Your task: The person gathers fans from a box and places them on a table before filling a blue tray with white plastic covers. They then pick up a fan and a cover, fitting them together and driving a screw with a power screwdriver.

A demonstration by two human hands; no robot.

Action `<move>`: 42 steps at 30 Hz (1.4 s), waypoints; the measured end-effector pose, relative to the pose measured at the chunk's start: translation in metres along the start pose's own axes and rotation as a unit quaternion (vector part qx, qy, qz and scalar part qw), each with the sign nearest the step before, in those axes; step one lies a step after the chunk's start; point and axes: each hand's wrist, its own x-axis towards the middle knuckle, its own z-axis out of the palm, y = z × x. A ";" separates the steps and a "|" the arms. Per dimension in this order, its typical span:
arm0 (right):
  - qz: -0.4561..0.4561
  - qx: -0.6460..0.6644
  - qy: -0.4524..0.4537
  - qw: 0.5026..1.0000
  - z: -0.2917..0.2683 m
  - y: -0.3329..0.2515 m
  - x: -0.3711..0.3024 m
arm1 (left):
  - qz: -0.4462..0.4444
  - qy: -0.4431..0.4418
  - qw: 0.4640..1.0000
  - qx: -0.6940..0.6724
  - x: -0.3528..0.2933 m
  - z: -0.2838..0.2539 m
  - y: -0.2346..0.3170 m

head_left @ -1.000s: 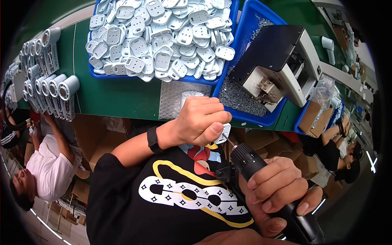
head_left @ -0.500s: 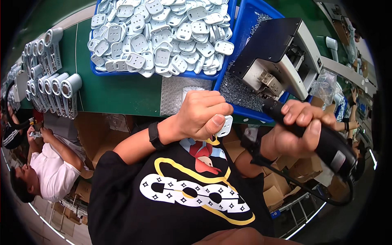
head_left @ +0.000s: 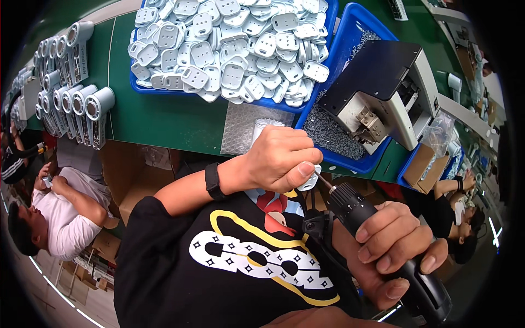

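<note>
My left hand is closed, with a dark band on its wrist. Part of a pale blue-white plastic plate shows below its fingertips; the rest is hidden in the fist. My right hand wraps around a black electric screwdriver that slants up to the left. The bit's thin tip is at the plate beside my left thumb; whether it touches a screw cannot be made out. A white round part, partly covered by my left hand, stands on bubble wrap.
A blue tray is heaped with similar plates. A second blue tray holds loose screws and a black-and-white screw feeder. Grey-white fan-shaped units stand in rows at the left. Co-workers sit on both sides, one person at left.
My right hand has swung the screwdriver down and left from the screw feeder, bringing its bit to the plate. My left hand keeps its grip. The whole view has shifted slightly.
</note>
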 end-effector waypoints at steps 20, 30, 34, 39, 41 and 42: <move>-0.046 0.069 0.073 0.994 0.039 -0.048 0.017 | 0.084 -0.048 0.969 0.227 0.036 -0.073 0.085; 0.246 -0.431 -0.134 0.858 0.045 0.084 0.006 | 0.051 -0.221 0.672 0.705 0.243 -0.225 -0.051; 0.245 -0.493 -0.186 0.814 0.067 0.096 -0.001 | 0.066 -0.140 0.725 0.671 0.233 -0.229 -0.081; 0.246 -0.487 -0.197 0.815 0.070 0.090 0.002 | 0.119 0.033 0.853 0.507 0.166 -0.256 -0.001; 0.228 -0.517 -0.195 0.801 0.070 0.088 0.001 | 0.102 0.103 0.883 0.446 0.106 -0.258 0.061; 0.226 -0.501 -0.204 0.810 0.071 0.083 0.002 | 0.037 0.130 0.918 0.373 0.075 -0.255 0.095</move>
